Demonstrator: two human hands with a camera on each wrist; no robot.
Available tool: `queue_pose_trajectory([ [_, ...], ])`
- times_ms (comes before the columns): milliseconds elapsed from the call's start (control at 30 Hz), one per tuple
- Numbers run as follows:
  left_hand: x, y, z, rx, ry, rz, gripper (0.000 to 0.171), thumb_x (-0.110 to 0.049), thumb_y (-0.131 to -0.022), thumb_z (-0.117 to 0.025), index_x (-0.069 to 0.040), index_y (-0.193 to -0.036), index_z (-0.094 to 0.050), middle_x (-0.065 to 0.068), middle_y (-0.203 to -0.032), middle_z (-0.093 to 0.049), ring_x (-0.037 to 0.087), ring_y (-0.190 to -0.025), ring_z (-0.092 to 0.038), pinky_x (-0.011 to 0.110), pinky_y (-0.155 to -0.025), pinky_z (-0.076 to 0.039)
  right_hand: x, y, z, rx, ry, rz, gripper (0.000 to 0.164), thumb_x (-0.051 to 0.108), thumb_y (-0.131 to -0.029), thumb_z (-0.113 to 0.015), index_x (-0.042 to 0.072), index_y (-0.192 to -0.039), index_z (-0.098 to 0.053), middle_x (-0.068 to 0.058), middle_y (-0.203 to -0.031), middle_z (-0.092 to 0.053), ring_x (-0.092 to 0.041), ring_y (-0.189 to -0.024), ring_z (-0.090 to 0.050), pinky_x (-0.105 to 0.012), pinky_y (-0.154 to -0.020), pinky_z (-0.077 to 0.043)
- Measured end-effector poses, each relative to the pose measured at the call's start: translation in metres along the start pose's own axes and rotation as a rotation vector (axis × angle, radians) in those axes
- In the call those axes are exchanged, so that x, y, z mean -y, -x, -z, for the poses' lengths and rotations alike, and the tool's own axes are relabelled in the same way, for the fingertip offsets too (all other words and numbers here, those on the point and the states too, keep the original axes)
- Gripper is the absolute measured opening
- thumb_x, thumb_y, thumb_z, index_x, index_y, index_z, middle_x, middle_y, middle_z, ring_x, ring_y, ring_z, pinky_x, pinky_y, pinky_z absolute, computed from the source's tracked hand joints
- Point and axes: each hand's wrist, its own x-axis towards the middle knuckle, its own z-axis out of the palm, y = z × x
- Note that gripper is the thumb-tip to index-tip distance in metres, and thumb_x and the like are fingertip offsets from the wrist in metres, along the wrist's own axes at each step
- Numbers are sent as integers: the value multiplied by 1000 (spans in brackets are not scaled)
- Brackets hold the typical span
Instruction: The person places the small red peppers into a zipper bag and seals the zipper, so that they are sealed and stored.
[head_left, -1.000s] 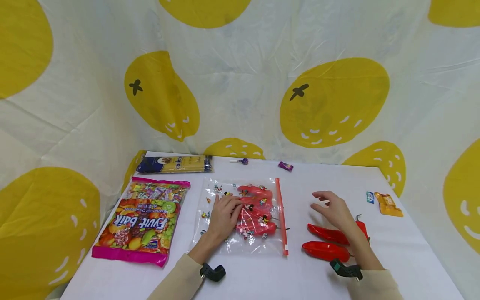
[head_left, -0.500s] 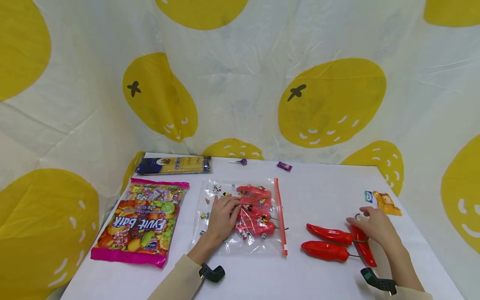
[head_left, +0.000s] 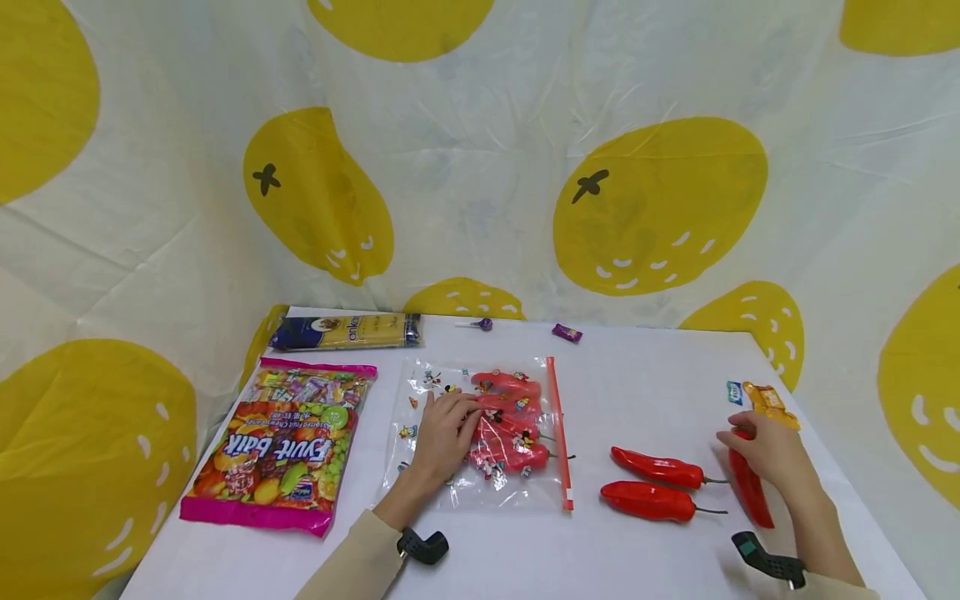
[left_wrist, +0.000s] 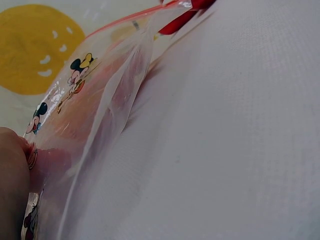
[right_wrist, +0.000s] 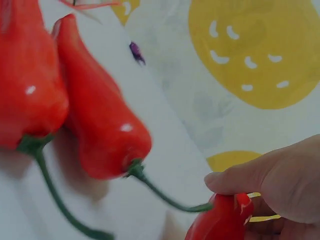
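My left hand [head_left: 441, 440] lies on a clear zip bag [head_left: 487, 498] with cartoon prints and an orange-red zip edge; several red chili peppers [head_left: 517, 457] show inside it. In the left wrist view, only part of that hand [left_wrist: 12, 185] appears, against the plastic. On the right, my right hand [head_left: 772, 454] pinches one red chili pepper [head_left: 752, 492] near its stem end, between thumb and fingers. The right wrist view shows the thumb on top of this pepper [right_wrist: 215, 225]. Two more peppers, a far one [head_left: 656, 468] and a near one [head_left: 648, 502], lie between the bag and that hand.
At the left lies a large fruit candy bag [head_left: 277, 454]. Along the back edge are a pasta packet [head_left: 363, 331], a lollipop [head_left: 485, 324] and a purple wrapped sweet [head_left: 567, 333]. A small blue-green packet [head_left: 734, 392] and an orange wrapped packet [head_left: 768, 402] lie beyond my right hand.
My right hand has moved right from above the loose peppers and taken hold of the rightmost one, which has shifted right, away from the other two. My left hand stays on the bag.
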Motion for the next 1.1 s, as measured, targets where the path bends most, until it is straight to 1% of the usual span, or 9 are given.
queue_pose_trajectory([
  [200, 1, 0, 0, 0, 1, 6, 14, -28, -92, -58, -22, -102, -67, -3, -110, -67, 29, -118, -57, 71, -103, -25, 20, -2, 14, -167, -26, 27, 52, 41, -90, -59, 0, -123, -54, -29, -110, -55, -38, -90, -51, -39, -59, -57],
  [267, 2, 0, 1, 0, 2, 7, 14, -28, -93, -58, -22, -102, -67, -3, -110, -67, 29, -118, -57, 71, -103, -25, 28, -3, 17, -234, -79, 18, 53, 41, -91, -58, 1, -125, -54, -27, -111, -55, -37, -92, -51, -33, -57, -57],
  [367, 2, -1, 1, -3, 5, 4, 14, -27, -92, -58, -21, -101, -67, -3, -109, -67, 29, -118, -57, 71, -103, -25, 42, -3, 17, -337, -186, -17, 52, 44, -91, -55, 6, -127, -54, -20, -112, -57, -26, -91, -52, -18, -56, -52],
  [433, 1, -1, 1, -2, 5, 0, 14, -27, -92, -58, -21, -101, -67, -2, -109, -67, 29, -118, -57, 70, -103, -25, 52, -3, 13, -388, -269, -49, 53, 47, -90, -54, 10, -128, -55, -15, -112, -58, -14, -87, -53, -9, -56, -46],
  [533, 0, -1, 2, -1, 3, -3, 15, -27, -92, -58, -20, -101, -67, -2, -110, -67, 29, -118, -57, 70, -104, -25, 68, -4, 2, -434, -398, -101, 51, 49, -88, -56, 15, -126, -58, -5, -110, -61, 2, -83, -51, -4, -62, -44],
  [667, -1, 0, 1, 2, 1, 5, 15, -27, -92, -58, -20, -101, -67, -2, -110, -67, 28, -118, -57, 70, -104, -25, 90, -7, -18, -431, -550, -142, 47, 50, -87, -58, 20, -123, -60, 3, -109, -63, 7, -90, -51, -3, -69, -44],
  [833, -2, 1, 1, 1, 11, 12, 14, -26, -92, -58, -20, -101, -67, -2, -109, -67, 28, -118, -57, 70, -104, -25, 115, -7, -44, -342, -681, -180, 51, 54, -85, -56, 25, -127, -57, 5, -115, -62, 0, -97, -54, -9, -77, -49],
  [967, -2, 0, 1, -2, 16, 14, 14, -26, -92, -59, -20, -101, -67, -2, -110, -67, 28, -119, -57, 70, -105, -25, 132, -5, -63, -266, -757, -203, 55, 59, -83, -56, 28, -129, -54, 4, -120, -61, -3, -101, -56, -23, -93, -50],
  [1100, -1, 0, 1, -10, 20, 13, 15, -26, -92, -59, -20, -102, -67, -2, -112, -67, 28, -119, -56, 70, -105, -24, 146, -1, -78, -191, -827, -211, 59, 62, -80, -57, 29, -129, -52, 3, -124, -59, -5, -101, -60, -39, -105, -43],
])
